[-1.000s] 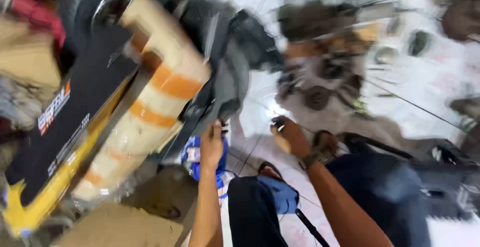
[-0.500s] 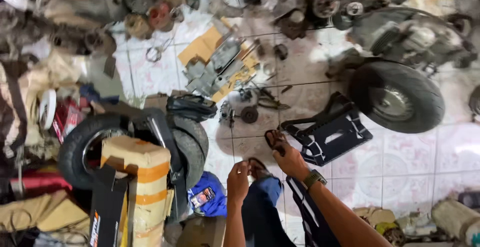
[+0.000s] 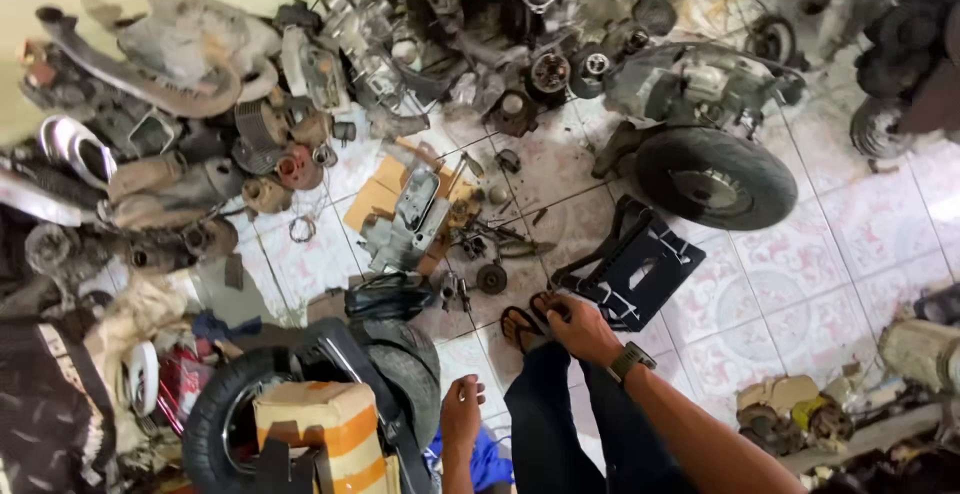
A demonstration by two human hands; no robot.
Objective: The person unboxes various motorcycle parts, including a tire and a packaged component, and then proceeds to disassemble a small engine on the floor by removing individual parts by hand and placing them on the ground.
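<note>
**One head-worn view, steeply downward**

Looks down from standing height onto a tiled floor (image 3: pixel 800 284), facing forward past the person's own legs. Black tyre (image 3: pixel 715 176) sits right of centre, well below the lens. Hands enter from the bottom edge, nearer the camera than the tyre. No second view, so no shared ground.

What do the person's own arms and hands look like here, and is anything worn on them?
Both forearms are bare, with no sleeves or gloves in view. The right hand has a wristwatch with a dark olive strap and dark case on the wrist. The left hand wears nothing visible: no watch, ring or band can be made out.
</note>
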